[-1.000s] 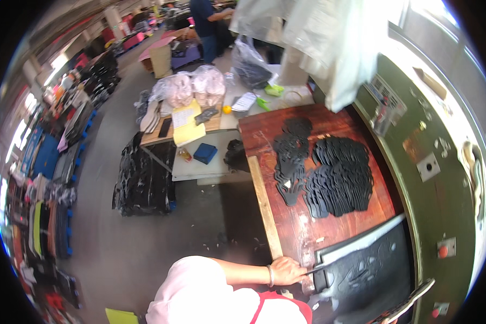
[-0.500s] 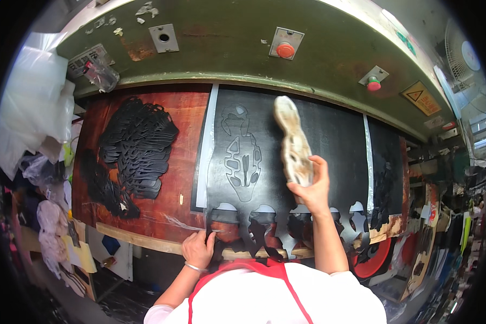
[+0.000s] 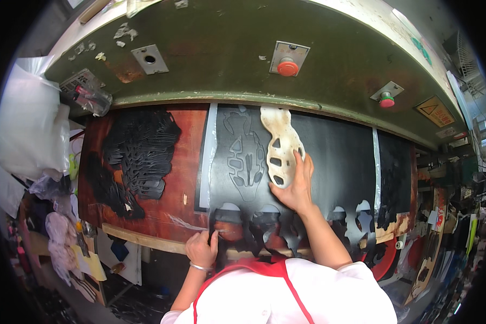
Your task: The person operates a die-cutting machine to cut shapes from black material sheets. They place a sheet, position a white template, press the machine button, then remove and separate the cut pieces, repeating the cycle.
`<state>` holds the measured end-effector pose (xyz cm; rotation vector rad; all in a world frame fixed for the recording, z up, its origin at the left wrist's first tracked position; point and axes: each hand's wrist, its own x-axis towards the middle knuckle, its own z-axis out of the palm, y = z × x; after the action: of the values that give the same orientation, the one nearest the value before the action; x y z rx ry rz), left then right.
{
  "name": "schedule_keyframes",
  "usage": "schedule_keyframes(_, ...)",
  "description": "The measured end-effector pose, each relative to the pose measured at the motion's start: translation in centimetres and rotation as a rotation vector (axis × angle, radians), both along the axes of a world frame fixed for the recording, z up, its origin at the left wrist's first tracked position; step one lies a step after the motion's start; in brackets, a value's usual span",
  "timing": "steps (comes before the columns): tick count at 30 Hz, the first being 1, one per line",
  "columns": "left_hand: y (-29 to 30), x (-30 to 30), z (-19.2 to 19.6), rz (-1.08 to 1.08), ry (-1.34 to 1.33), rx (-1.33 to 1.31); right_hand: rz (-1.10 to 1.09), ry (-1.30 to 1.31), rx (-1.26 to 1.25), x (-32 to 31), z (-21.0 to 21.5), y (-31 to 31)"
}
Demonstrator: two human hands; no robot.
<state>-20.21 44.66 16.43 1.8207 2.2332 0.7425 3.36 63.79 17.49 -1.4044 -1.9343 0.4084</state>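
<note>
On the green panel (image 3: 210,59), far right, a yellow warning label (image 3: 435,112) is fixed; a cream sole-shaped form (image 3: 286,139) is gripped by the right hand (image 3: 298,190); the left hand (image 3: 201,249) is half-curled, hold unclear.

Worn green panel (image 3: 210,65), red button (image 3: 288,67), perhaps a fan (image 3: 467,60) far right
</note>
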Motion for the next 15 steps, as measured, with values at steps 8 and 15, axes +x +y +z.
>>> schedule_keyframes(8,11.3,-0.8,-0.3,0.056,0.019,0.075,-0.63,0.239,0.354,10.8,7.6,17.0)
schedule_keyframes(15,21.4,-1.7,-0.2,0.077,0.052,0.107,-0.704,0.124,0.414,12.2,7.0,21.4)
